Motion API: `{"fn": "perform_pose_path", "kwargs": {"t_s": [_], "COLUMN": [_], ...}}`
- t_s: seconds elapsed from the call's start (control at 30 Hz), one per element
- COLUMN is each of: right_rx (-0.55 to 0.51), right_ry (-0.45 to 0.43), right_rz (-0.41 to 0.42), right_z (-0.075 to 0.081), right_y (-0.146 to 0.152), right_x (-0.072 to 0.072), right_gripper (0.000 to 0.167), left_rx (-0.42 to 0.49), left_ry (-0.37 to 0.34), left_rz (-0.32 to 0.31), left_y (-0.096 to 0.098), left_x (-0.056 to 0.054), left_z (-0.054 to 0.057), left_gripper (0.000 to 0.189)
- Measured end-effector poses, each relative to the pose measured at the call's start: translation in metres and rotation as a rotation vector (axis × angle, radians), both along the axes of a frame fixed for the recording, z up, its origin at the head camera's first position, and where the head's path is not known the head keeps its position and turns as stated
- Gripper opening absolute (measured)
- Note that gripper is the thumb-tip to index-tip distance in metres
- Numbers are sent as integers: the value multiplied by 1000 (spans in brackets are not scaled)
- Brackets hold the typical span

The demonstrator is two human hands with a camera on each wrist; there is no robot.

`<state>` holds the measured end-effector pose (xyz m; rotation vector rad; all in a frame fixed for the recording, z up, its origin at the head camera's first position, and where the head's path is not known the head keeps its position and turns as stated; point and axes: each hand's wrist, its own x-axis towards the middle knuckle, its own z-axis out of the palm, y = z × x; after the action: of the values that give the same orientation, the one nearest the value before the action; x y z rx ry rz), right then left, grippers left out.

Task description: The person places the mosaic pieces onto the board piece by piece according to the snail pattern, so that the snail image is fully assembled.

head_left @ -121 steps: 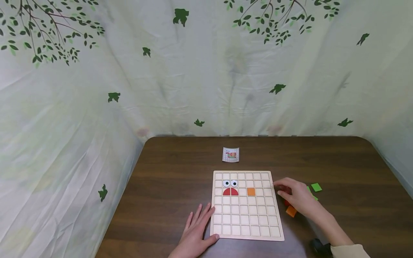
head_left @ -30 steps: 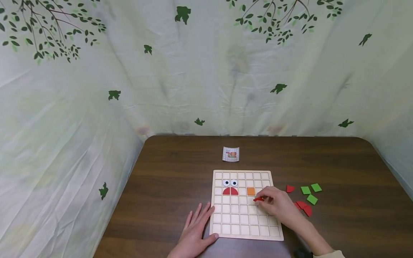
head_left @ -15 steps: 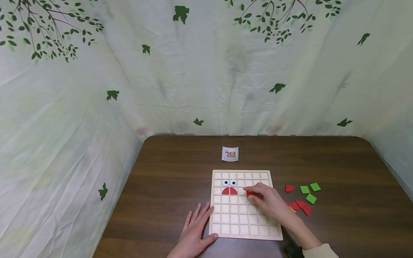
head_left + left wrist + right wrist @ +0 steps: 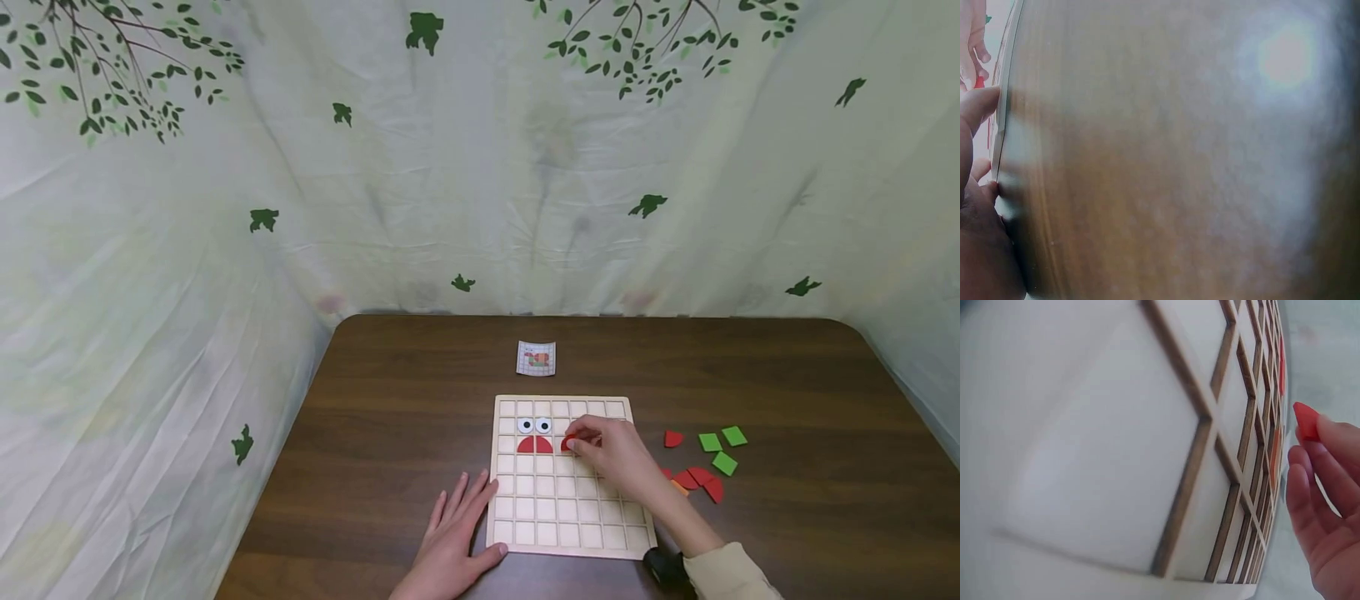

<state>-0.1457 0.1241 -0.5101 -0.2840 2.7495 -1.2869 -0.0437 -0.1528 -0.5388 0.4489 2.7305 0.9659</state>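
Note:
My right hand (image 4: 611, 450) pinches a red rounded tile (image 4: 1305, 420) between thumb and fingers, over the upper middle of a white grid board (image 4: 555, 510). In the head view this hand covers an orange square tile, which shows in the right wrist view as an orange strip (image 4: 1275, 456) set in the grid. Left of it on the board sit two eye tiles (image 4: 525, 426) above two red quarter-round tiles (image 4: 527, 446). My left hand (image 4: 453, 546) lies with spread, straight fingers at the board's lower left edge, fingertips and thumb touching it.
Right of the board lie several red tiles (image 4: 701, 476), a separate red tile (image 4: 673, 438), three green square tiles (image 4: 710, 442) and a partly hidden orange tile (image 4: 680, 488). A small picture card (image 4: 536, 359) lies behind the board on the brown table (image 4: 420, 400).
My right hand has moved left from the loose tiles onto the board, bringing a red tile, and in the last second further left and away from me. The left hand has stayed in place.

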Motion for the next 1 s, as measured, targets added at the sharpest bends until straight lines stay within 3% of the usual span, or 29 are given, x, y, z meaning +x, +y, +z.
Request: {"fn": "perform_pose_path", "kwargs": {"t_s": [0.3,0.63,1.0], "right_rx": [41,157,205], "right_ry": [-12,121,90], "right_rz": [10,23,50], "right_z": [-6,-9,-4], "right_y": [-2,-7,-7], "right_x": [-7,-9,-3], "right_gripper": [14,12,17], "left_rx": [-5,-16,-14], "left_ry": [-20,0,-31], "left_rz": [-2,0,-11], "left_y": [1,0,-2], "left_x": [-1,-1,-1], "left_z": [1,-1,-3], "left_gripper": [77,77,79]}}
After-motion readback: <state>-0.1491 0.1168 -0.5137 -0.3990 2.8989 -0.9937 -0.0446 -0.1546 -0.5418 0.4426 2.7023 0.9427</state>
